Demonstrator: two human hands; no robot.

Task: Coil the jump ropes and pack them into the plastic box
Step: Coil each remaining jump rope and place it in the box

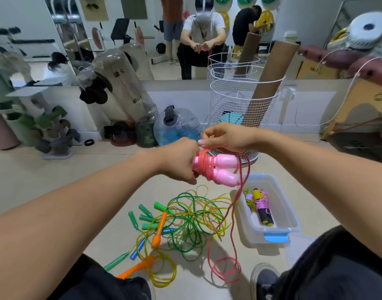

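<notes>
Both my forearms reach in from the bottom corners and meet above the floor. My left hand curls tight round the two pink handles, held side by side with their rounded ends pointing right. Red cord is wound in several turns about the middle of them. My right hand sits just above, fingers bent, pinching the cord where it leaves the wraps; the free length hangs down and ends in loose loops on the floor between my knees. Below the hands lies a tangle of green, yellow and clear ropes with green, orange and blue handles. Just right of it stands the clear box, holding a coiled rope with yellow-and-black handles and another with purple handles. A white wire basket stands behind my hands.
</notes>
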